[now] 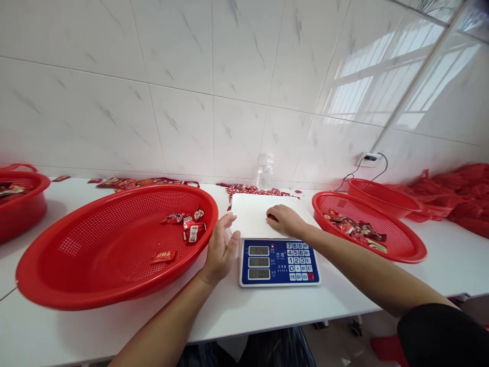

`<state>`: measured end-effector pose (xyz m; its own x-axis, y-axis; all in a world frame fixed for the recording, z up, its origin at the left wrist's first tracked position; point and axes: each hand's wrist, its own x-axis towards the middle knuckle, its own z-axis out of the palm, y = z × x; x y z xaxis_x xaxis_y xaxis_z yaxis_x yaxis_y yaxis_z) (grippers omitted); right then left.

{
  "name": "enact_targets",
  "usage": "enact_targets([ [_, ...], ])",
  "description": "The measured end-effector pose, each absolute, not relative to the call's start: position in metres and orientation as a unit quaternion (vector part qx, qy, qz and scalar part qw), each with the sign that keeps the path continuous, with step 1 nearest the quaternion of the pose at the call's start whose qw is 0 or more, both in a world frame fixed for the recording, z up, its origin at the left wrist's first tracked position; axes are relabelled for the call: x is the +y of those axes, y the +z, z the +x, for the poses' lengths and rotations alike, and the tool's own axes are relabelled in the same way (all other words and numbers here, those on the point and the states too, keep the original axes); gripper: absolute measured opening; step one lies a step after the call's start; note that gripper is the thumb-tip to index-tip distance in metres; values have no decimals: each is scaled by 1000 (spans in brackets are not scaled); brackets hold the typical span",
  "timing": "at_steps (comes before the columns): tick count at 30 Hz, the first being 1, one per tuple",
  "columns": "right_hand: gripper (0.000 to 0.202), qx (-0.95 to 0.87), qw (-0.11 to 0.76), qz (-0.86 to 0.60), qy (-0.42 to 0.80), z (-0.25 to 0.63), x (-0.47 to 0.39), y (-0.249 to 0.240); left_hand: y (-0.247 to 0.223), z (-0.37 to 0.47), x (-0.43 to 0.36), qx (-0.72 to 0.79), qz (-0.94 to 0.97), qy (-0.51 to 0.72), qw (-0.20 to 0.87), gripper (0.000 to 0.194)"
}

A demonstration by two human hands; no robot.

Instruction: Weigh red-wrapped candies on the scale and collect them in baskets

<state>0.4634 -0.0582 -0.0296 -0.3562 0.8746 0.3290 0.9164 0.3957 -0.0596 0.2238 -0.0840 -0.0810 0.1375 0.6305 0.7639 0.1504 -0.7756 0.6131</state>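
Observation:
A blue and white digital scale (280, 262) stands on the white table, its white weighing plate (250, 216) behind the keypad. My right hand (286, 220) is over the plate, its fingers curled round something small and dark red that is mostly hidden. At the plate's left edge is my left hand (221, 248), with thumb and fingers apart and nothing in it. Beside it on the left, a large red basket (95, 229) holds several red-wrapped pieces (194, 233). Right of the scale, another red basket (405, 239) contains a small heap of wrapped pieces (357, 229).
Red packets (147, 182) lie along the wall. A clear plastic bottle (265, 172) stands behind the scale. At the far left is another red basket (36, 204). Red bags (464, 196) are piled at the far right, near an outlet (370, 159) with cables.

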Motion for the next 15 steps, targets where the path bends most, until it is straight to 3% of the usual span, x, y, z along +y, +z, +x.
enact_targets([
  [8,23,-684,248,-663,-176,568,-83,-6,-80,225,-92,257,742,594,175,42],
  [13,22,-602,220,-751,-159,640,-100,-25,-82,227,-92,262,753,581,164,43],
  [15,22,-580,265,-750,-178,647,-103,-37,-79,228,-96,272,756,576,150,42],
])
